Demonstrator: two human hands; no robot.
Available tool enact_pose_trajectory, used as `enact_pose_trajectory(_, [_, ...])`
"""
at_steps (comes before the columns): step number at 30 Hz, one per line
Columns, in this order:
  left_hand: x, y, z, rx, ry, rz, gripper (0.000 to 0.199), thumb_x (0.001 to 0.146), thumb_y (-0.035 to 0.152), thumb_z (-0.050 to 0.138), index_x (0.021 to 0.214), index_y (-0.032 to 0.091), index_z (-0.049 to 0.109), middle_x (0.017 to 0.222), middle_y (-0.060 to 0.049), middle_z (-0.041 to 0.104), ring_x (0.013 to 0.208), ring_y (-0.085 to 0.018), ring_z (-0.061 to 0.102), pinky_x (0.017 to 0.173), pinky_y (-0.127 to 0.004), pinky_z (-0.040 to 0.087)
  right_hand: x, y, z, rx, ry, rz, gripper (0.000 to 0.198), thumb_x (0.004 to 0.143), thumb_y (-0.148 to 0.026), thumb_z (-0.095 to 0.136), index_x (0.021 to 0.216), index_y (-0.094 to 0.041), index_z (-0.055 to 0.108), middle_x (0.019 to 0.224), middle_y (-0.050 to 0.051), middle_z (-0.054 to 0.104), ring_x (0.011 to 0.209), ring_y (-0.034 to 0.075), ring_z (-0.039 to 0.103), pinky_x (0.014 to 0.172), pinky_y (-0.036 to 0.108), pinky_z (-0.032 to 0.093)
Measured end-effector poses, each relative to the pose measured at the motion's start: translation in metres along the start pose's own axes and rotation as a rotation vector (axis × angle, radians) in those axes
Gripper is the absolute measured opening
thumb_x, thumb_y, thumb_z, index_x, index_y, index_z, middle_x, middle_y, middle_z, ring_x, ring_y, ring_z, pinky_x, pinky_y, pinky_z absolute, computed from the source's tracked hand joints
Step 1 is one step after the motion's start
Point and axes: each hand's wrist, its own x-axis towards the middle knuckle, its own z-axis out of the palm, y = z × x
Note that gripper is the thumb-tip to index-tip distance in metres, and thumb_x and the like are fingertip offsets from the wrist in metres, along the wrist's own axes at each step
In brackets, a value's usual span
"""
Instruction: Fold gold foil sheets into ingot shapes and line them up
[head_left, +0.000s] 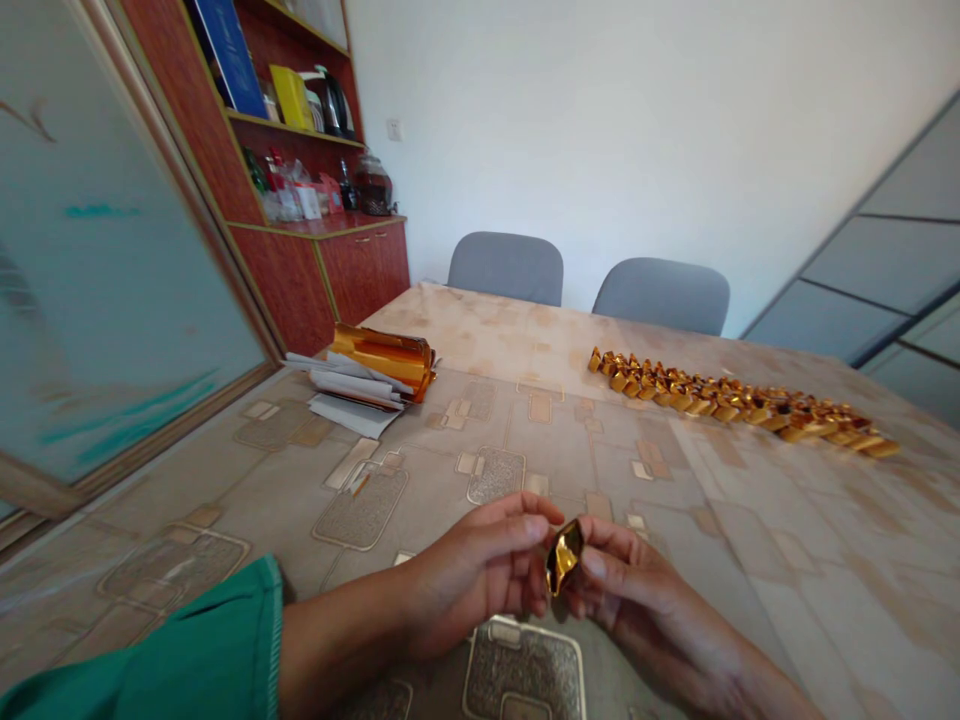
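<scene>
A small folded gold foil paper ingot [564, 556] is held up between my two hands, above the near part of the table. My right hand [637, 585] pinches its right side between thumb and fingers. On the other side, my left hand [495, 560] has its fingers curled around the ingot's left edge, the thumb lying along the top. The fingers behind the foil are partly hidden. Farther right on the table stand rows of similar folded gold ingots [735, 396], packed close together.
At the table's left lies a stack of gold foil sheets [382, 358], with white-backed papers [352, 390] beside it. A patterned cloth [435, 470] covers the table. Two grey chairs [506, 265] stand at the far edge. Behind, left, is a red cabinet [356, 265]; a glass door [120, 260] borders the left.
</scene>
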Motion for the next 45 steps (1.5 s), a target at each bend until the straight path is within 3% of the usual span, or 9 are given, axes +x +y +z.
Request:
enact_pose_trajectory(3, [0.001,-0.003,-0.001,-0.007,0.025,0.075,0.031,0.079,0.029,0.074,0.104,0.017,0.060,0.085,-0.003,0.064,0.064,-0.011,0.060,0.064,-0.026,0.045,0.002,0.000,0.000,0.064,0.037,-0.065,0.030,0.073,-0.035,0.087,0.093,-0.018,0.075,0.081,0.001,0.068,0.067,0.010,0.057,0.063,0.022,0.044])
enact_pose_trajectory(7, [0.002,-0.008,0.000,0.174,0.081,0.221,0.039,0.073,0.026,0.083,0.107,0.020,0.063,0.099,-0.005,0.066,0.078,-0.014,0.064,0.070,-0.027,0.047,0.005,0.005,0.000,0.039,0.086,-0.127,0.029,0.071,-0.036,0.088,0.088,-0.018,0.073,0.074,0.000,0.067,0.059,0.009,0.054,0.058,0.022,0.043])
enact_pose_trajectory(15, [0.002,-0.006,0.000,0.134,0.134,0.265,0.040,0.070,0.031,0.088,0.102,0.018,0.067,0.095,-0.004,0.069,0.082,-0.013,0.062,0.073,-0.025,0.045,0.006,0.011,0.000,-0.130,0.139,-0.183,0.034,0.072,-0.042,0.087,0.088,-0.018,0.068,0.070,0.000,0.065,0.057,0.009,0.053,0.056,0.023,0.041])
enact_pose_trajectory(19, [0.002,-0.002,0.001,0.118,0.184,0.255,0.041,0.068,0.033,0.089,0.098,0.016,0.068,0.087,-0.002,0.066,0.072,-0.010,0.056,0.068,-0.024,0.044,0.004,0.007,0.001,-0.227,0.164,-0.304,0.040,0.068,-0.040,0.089,0.089,-0.022,0.061,0.074,-0.002,0.061,0.061,0.011,0.051,0.055,0.023,0.038])
enact_pose_trajectory(22, [0.002,-0.001,0.001,0.094,0.185,0.228,0.042,0.067,0.033,0.090,0.098,0.015,0.067,0.084,-0.001,0.066,0.068,-0.009,0.056,0.064,-0.022,0.042,0.001,0.009,0.003,-0.327,0.204,-0.417,0.035,0.075,-0.038,0.084,0.091,-0.024,0.057,0.077,-0.002,0.058,0.065,0.013,0.050,0.056,0.025,0.038])
enact_pose_trajectory(29, [0.002,-0.006,0.004,-0.160,0.150,0.139,0.048,0.063,0.025,0.093,0.097,0.017,0.061,0.077,0.002,0.067,0.058,-0.004,0.058,0.057,-0.015,0.040,-0.001,0.023,0.009,-0.560,0.286,-0.501,0.023,0.086,-0.040,0.073,0.087,-0.024,0.056,0.078,0.001,0.057,0.072,0.018,0.054,0.064,0.032,0.042])
enact_pose_trajectory(32, [0.002,-0.008,0.005,-0.197,0.149,0.119,0.048,0.061,0.026,0.094,0.093,0.016,0.059,0.076,0.001,0.068,0.055,-0.003,0.057,0.056,-0.014,0.041,-0.006,0.018,0.012,-0.648,0.249,-0.538,0.023,0.088,-0.043,0.069,0.091,-0.024,0.057,0.081,0.001,0.057,0.075,0.019,0.054,0.066,0.032,0.043])
enact_pose_trajectory(36, [0.001,-0.010,0.003,-0.135,0.128,0.084,0.047,0.064,0.028,0.093,0.095,0.016,0.061,0.077,0.000,0.067,0.056,-0.004,0.057,0.055,-0.014,0.040,-0.011,0.009,0.017,-0.644,0.175,-0.541,0.024,0.094,-0.048,0.058,0.094,-0.024,0.057,0.083,0.001,0.054,0.077,0.019,0.053,0.068,0.032,0.043])
enact_pose_trajectory(45, [0.001,-0.011,-0.001,0.092,0.050,0.025,0.039,0.069,0.032,0.088,0.092,0.012,0.063,0.076,-0.001,0.064,0.054,-0.005,0.053,0.053,-0.018,0.037,-0.004,0.012,0.025,-0.605,0.268,-0.407,0.026,0.083,-0.038,0.073,0.082,-0.023,0.052,0.068,-0.004,0.048,0.061,0.013,0.044,0.054,0.025,0.035])
